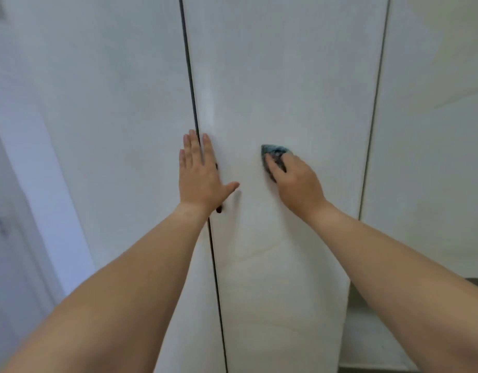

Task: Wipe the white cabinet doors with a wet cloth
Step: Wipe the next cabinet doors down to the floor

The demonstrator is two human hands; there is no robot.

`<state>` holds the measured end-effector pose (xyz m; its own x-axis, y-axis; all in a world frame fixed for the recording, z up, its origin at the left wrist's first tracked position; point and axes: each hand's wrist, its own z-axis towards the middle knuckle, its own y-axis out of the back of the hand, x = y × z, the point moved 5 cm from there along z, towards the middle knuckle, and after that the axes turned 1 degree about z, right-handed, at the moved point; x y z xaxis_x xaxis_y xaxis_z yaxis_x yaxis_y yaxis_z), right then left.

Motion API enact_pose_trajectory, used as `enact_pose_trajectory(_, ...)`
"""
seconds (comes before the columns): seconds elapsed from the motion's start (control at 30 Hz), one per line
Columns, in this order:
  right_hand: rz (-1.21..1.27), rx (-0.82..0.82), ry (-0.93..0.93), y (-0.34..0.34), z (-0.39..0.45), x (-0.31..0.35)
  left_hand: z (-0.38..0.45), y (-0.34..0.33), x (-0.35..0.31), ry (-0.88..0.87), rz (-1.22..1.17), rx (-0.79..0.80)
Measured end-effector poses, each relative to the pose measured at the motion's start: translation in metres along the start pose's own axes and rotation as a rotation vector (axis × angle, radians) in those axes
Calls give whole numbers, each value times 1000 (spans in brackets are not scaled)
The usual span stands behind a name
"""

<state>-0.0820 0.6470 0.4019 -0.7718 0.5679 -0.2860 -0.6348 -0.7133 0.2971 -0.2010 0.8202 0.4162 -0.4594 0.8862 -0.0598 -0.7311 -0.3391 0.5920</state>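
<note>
Tall white cabinet doors fill the view. The middle door (286,90) lies between two dark seams, with the left door (111,103) and the right door (434,130) beside it. My left hand (199,176) lies flat with straight fingers across the left seam, covering most of a small dark handle (219,210). My right hand (297,181) presses a dark blue-grey cloth (275,153) against the middle door, fingers spread over it; most of the cloth is hidden under the hand.
A pale wall or door frame (30,184) runs down the left side. At the lower right, past the middle door's bottom edge, a darker recess and ledge (367,319) show. A faint streak crosses the middle door lower down.
</note>
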Motion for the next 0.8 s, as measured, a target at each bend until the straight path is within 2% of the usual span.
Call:
enact_pose_trajectory(0.07,48,114,287,-8,14,35,-8,-1,19,36,8,43)
enact_pose_trajectory(0.1,63,136,315,-8,32,43,-10,-2,26,47,-15,68)
enact_pose_trajectory(0.17,70,138,212,-7,78,57,-10,-2,39,46,-53,98)
enact_pose_trajectory(0.23,104,101,30,-6,116,70,-8,3,47,-9,-77,104)
enact_pose_trajectory(0.3,160,74,-76,-11,131,90,-7,9,57,-43,-107,110)
enact_pose_trajectory(0.37,203,92,-37,-21,120,109,-8,11,61,-62,-135,135)
enact_pose_trajectory(0.43,204,146,108,-28,106,115,-11,8,62,-59,-169,148)
enact_pose_trajectory(0.5,153,174,249,-23,112,106,-14,5,61,-53,-189,140)
enact_pose_trajectory(0.53,120,162,259,-19,117,96,-14,3,59,-50,-182,130)
enact_pose_trajectory(0.63,109,37,-49,-8,108,61,-13,2,47,1,-150,55)
enact_pose_trajectory(0.67,113,20,-86,-8,91,60,-13,2,40,21,-155,25)
enact_pose_trajectory(0.7,114,43,-19,-13,70,68,-13,1,34,38,-161,0)
enact_pose_trajectory(0.77,104,111,251,-23,27,79,-16,-3,19,40,-158,-14)
enact_pose_trajectory(0.8,95,154,313,-23,13,71,-19,-7,10,25,-147,-3)
